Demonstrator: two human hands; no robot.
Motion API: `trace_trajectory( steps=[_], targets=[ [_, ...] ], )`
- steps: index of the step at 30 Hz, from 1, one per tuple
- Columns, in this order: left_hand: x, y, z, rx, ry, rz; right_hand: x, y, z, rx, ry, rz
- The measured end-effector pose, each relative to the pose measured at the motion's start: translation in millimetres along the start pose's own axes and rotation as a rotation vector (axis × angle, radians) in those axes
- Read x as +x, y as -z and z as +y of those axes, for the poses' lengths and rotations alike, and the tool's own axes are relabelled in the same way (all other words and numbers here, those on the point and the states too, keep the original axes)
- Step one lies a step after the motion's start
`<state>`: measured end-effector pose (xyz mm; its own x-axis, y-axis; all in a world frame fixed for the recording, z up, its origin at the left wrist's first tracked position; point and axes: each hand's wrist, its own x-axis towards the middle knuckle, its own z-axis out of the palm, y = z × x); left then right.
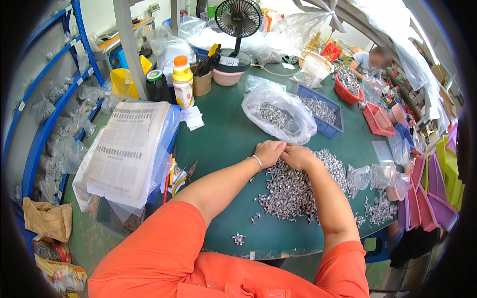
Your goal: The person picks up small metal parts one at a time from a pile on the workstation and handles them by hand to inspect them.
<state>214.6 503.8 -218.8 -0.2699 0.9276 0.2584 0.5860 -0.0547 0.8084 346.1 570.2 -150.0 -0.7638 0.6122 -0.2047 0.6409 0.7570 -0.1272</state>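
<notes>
My left hand (269, 153) and my right hand (298, 157) meet at the far edge of a big heap of small curved silver metal parts (290, 193). Both are closed, thumbs and fingertips together; whatever lies between the fingers is hidden or too small to make out. A bracelet circles my left wrist. Just beyond the hands, a clear plastic bag (303, 128) gapes with a pile of similar metal parts (273, 115) in it. My right forearm passes over the heap. A small cluster of parts (238, 239) lies apart near the table's front edge.
Behind the bag stands a blue bin (334, 130) of metal parts. Small bags (358, 178) and loose rings (381, 211) lie to the right, by stacked coloured trays (420, 198). Newspapers (121, 149), pliers (190, 171), a bottle (183, 84) and a fan (238, 20) occupy the left and back. A co-worker (370, 64) sits far right.
</notes>
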Motion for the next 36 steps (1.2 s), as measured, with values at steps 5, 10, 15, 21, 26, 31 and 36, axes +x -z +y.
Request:
trace_trajectory(
  steps=[5, 10, 15, 21, 26, 31, 36],
  targets=[
    [-27, -18, 20, 0.032, 0.058, 0.001, -24, -13, -7, -0.173, 0.192, 0.012],
    [-57, -19, 26, -0.042, 0.045, 0.108, -61, -16, -26, -0.178, 0.234, 0.191],
    [-60, -40, 18, -0.572, 0.09, 0.04, -100, -25, -21, -0.203, 0.237, 0.401],
    [-79, 20, 59, -0.416, 0.029, -0.119, -163, -29, -15, -0.022, 0.246, 0.669],
    [-123, 46, 40, 0.317, 0.048, 0.034, -232, -76, -43, 0.35, 0.044, 0.613],
    [-157, 41, 52, 0.04, -0.004, -0.205, -229, -98, -79, 0.568, 0.004, 0.651],
    [-182, 61, 75, 0.112, -0.029, -0.198, -233, -98, -57, 0.523, -0.055, 0.744]
  ],
)
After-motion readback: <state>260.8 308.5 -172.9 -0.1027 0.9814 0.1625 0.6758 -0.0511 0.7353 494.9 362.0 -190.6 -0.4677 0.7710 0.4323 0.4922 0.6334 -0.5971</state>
